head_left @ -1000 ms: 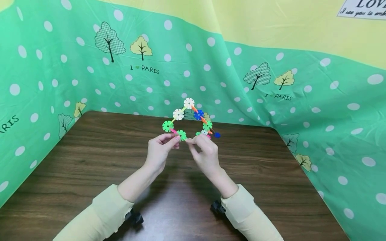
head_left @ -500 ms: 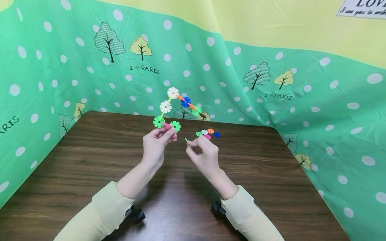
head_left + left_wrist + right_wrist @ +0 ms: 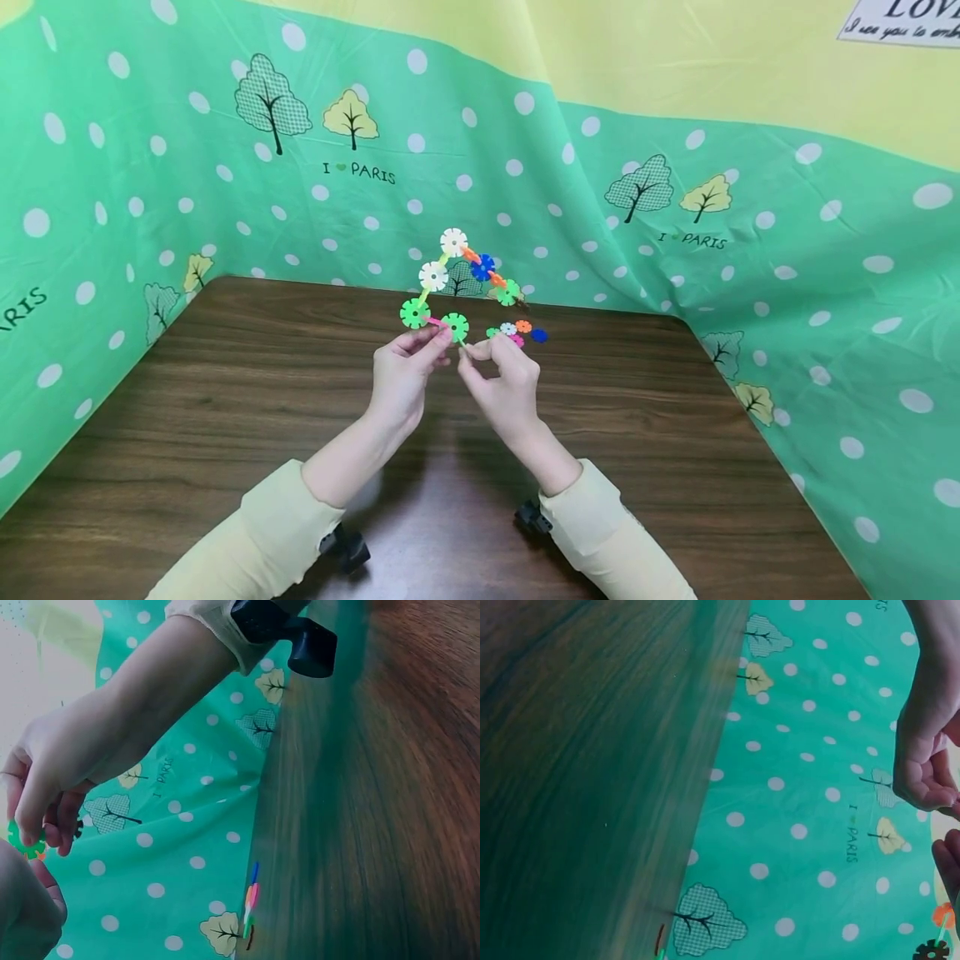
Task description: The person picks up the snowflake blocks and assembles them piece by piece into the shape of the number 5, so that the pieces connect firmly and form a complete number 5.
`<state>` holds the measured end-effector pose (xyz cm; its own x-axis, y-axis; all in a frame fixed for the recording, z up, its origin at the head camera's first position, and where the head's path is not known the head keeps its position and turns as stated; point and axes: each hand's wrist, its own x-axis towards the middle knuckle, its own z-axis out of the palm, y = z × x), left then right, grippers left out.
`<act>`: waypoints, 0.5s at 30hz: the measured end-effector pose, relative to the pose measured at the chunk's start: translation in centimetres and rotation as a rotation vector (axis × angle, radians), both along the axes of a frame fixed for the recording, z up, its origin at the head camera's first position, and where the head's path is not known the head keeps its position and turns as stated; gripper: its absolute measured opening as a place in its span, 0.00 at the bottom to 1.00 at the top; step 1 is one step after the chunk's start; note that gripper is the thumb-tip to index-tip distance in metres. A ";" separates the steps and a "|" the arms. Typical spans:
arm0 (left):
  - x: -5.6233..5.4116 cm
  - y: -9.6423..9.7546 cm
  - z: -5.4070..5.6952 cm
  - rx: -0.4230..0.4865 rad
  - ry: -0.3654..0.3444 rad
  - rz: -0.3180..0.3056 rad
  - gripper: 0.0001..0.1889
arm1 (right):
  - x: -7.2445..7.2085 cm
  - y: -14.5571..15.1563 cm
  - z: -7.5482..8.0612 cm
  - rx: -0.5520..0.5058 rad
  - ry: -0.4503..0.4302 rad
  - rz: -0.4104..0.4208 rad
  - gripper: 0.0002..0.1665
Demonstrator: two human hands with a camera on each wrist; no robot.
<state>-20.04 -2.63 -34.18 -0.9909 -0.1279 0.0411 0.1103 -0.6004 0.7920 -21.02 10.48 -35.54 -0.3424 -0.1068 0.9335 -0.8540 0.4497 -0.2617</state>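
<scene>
In the head view my left hand [image 3: 402, 377] pinches a green notched plastic disc [image 3: 456, 323], one end of a curved chain of interlocking snowflake discs. From there the chain runs through a pink disc [image 3: 433, 321], another green disc [image 3: 415, 313], white discs [image 3: 433, 276] and a blue disc [image 3: 482, 267] to a green disc [image 3: 507, 292] with a dark piece near it. My right hand [image 3: 504, 390] pinches a thin green disc [image 3: 462, 342], seen edge-on, against or very near the held end. Fingers hide the exact contact.
Loose discs lie on the brown wooden table [image 3: 225, 400] behind my right hand, among them an orange disc [image 3: 523, 326] and a blue disc [image 3: 539, 336]. A green dotted cloth [image 3: 360, 250] hangs along the table's back and sides.
The chain first swung left and up, away from my right hand. It has since come back right, its lower green disc meeting the right fingertips again. The right hand stays nearly in place.
</scene>
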 end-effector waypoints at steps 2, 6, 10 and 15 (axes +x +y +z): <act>0.0 0.0 -0.1 -0.006 0.003 0.004 0.08 | 0.0 0.0 -0.1 -0.001 0.000 0.003 0.09; 0.2 0.2 -0.2 -0.022 -0.001 0.007 0.09 | 0.0 0.2 -0.2 -0.001 0.005 0.013 0.10; 0.4 0.2 -0.4 -0.032 -0.011 0.011 0.09 | -0.1 0.4 -0.5 -0.001 0.005 0.029 0.11; 0.1 0.0 -0.8 -0.017 -0.027 -0.015 0.10 | -0.2 0.7 -0.6 -0.012 -0.072 0.039 0.09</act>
